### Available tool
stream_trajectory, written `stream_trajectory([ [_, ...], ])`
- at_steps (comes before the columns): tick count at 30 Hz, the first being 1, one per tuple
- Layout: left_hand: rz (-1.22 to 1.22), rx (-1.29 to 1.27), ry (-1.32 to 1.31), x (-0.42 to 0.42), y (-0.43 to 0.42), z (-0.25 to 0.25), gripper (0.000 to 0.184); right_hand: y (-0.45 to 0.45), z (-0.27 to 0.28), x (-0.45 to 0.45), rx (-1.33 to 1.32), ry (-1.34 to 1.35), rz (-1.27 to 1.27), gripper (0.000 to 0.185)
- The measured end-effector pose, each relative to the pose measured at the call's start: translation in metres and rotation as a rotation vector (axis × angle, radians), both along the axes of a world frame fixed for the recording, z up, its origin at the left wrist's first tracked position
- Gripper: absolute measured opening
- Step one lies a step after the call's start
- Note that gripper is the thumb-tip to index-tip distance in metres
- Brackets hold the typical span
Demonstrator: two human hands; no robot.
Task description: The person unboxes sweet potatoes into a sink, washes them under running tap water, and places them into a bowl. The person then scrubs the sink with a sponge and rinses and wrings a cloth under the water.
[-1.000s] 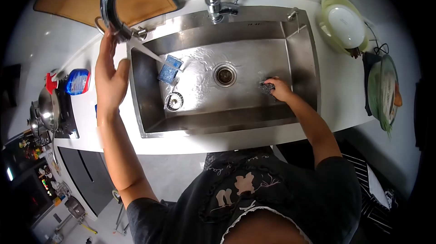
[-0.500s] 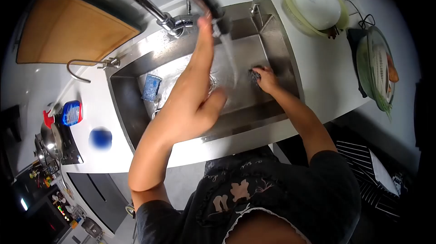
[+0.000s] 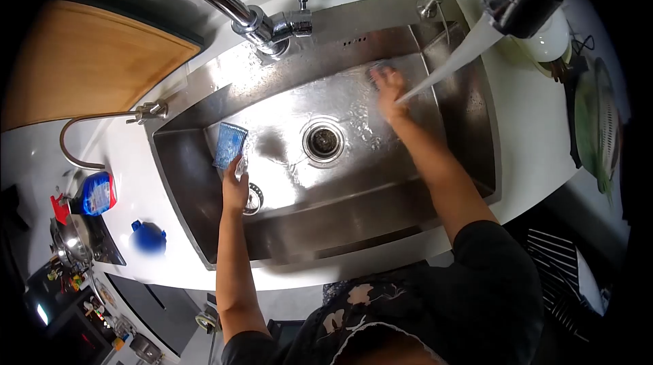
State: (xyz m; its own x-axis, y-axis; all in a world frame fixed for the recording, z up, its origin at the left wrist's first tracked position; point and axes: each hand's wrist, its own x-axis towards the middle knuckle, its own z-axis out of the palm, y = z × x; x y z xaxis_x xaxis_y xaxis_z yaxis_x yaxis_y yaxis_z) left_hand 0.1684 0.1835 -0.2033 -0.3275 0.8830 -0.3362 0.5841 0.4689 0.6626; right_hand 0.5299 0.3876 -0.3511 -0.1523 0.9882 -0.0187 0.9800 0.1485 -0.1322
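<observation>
In the steel sink [image 3: 320, 226], my right hand [image 3: 391, 96] presses a small grey scrubber [image 3: 382, 67] that looks like steel wool against the sink floor near the back. Both are blurred by motion, and the palm partly covers the scrubber. At the sink's left side my left hand [image 3: 235, 185] has its fingers drawn together at the lower edge of a blue sponge [image 3: 230, 145], beside a shiny clear bit. What these fingers grip is hidden. A round drain strainer [image 3: 253, 198] lies just right of that wrist. The uncovered drain [image 3: 324, 141] sits between both hands.
Water streams from the black spray head [image 3: 520, 1] at upper right, close to the camera. The chrome tap [image 3: 262, 28] stands behind the sink. A blue spray bottle [image 3: 98, 193] and a blurred blue object [image 3: 148, 237] are on the left counter. Bowls [image 3: 547, 39] stand at right.
My left hand has left the faucet and come down to the sponge. The spray head now appears farther right, still running. My right hand has moved the scrubber toward the sink's back.
</observation>
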Motion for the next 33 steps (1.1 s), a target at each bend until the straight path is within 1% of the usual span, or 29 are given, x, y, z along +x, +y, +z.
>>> stream_trajectory([
  [2, 0.039, -0.079, 0.174, -0.017, -0.018, -0.022, 0.047, -0.042, 0.035, -0.023, -0.185, 0.198, 0.186, 0.05],
  [5, 0.084, -0.151, 0.227, -0.047, -0.02, -0.045, 0.051, -0.08, 0.053, -0.018, -0.404, 0.27, 0.375, 0.051],
  [8, -0.047, 0.051, 0.513, -0.058, -0.015, -0.054, 0.055, -0.076, 0.07, 0.007, -0.345, 0.412, 0.222, 0.049],
  [9, -0.064, 0.085, 0.516, -0.069, -0.009, -0.063, 0.059, -0.063, 0.063, 0.014, -0.191, 0.549, 0.146, 0.047],
  [10, -0.034, 0.052, 0.512, -0.074, -0.002, -0.068, 0.059, -0.049, 0.085, 0.003, -0.187, 0.602, -0.057, 0.044],
  [12, 0.022, -0.012, 0.509, -0.082, 0.013, -0.076, 0.059, -0.017, 0.069, -0.016, 0.031, 0.468, -0.054, 0.042],
  [13, 0.051, -0.071, 0.496, -0.084, 0.019, -0.079, 0.061, -0.01, 0.062, -0.035, -0.022, 0.436, -0.111, 0.041],
  [15, 0.068, -0.154, 0.558, -0.073, 0.028, -0.074, 0.065, -0.006, 0.045, -0.076, -0.135, 0.363, -0.224, 0.04],
  [16, 0.077, -0.192, 0.587, -0.069, 0.033, -0.073, 0.066, -0.013, 0.029, -0.086, -0.118, 0.307, -0.039, 0.041],
  [17, 0.063, -0.22, 0.569, -0.07, 0.031, -0.076, 0.068, -0.028, 0.028, -0.096, -0.11, 0.249, 0.139, 0.041],
  [18, 0.039, -0.25, 0.548, -0.069, 0.029, -0.078, 0.07, -0.042, 0.031, -0.096, -0.276, 0.303, 0.315, 0.041],
  [20, -0.02, -0.239, 0.543, -0.066, 0.031, -0.085, 0.073, -0.064, 0.071, -0.084, -0.556, 0.181, 0.57, 0.041],
  [23, -0.073, -0.054, 0.516, -0.061, 0.021, -0.087, 0.07, -0.055, 0.065, -0.017, -0.315, 0.076, 0.583, 0.036],
  [24, -0.101, -0.001, 0.495, -0.053, 0.015, -0.077, 0.067, -0.031, 0.038, 0.017, -0.274, 0.292, 0.353, 0.037],
  [26, -0.192, 0.039, 0.459, -0.037, -0.002, -0.057, 0.061, 0.006, 0.041, 0.068, -0.168, 0.196, 0.191, 0.039],
  [27, -0.244, 0.032, 0.446, -0.027, -0.011, -0.047, 0.058, 0.022, 0.072, 0.084, -0.108, -0.112, 0.272, 0.04],
  [28, -0.296, 0.022, 0.435, -0.017, -0.02, -0.034, 0.055, 0.023, 0.066, 0.095, -0.16, -0.084, 0.167, 0.039],
  [29, -0.295, 0.076, 0.334, -0.007, -0.027, -0.019, 0.052, 0.025, 0.061, 0.106, -0.206, -0.059, 0.06, 0.038],
  [30, -0.294, 0.119, 0.233, 0.005, -0.036, 0.002, 0.049, 0.007, 0.072, 0.096, -0.231, -0.292, 0.108, 0.038],
  [31, -0.224, 0.06, 0.123, 0.017, -0.043, 0.024, 0.046, -0.018, 0.073, 0.09, -0.316, -0.248, -0.033, 0.037],
  [32, -0.264, 0.129, 0.177, 0.019, -0.057, 0.026, 0.042, -0.037, 0.073, 0.085, -0.385, -0.205, -0.176, 0.037],
  [33, -0.221, 0.112, 0.131, 0.021, -0.068, 0.032, 0.04, -0.052, 0.076, 0.079, -0.452, -0.161, -0.321, 0.036],
])
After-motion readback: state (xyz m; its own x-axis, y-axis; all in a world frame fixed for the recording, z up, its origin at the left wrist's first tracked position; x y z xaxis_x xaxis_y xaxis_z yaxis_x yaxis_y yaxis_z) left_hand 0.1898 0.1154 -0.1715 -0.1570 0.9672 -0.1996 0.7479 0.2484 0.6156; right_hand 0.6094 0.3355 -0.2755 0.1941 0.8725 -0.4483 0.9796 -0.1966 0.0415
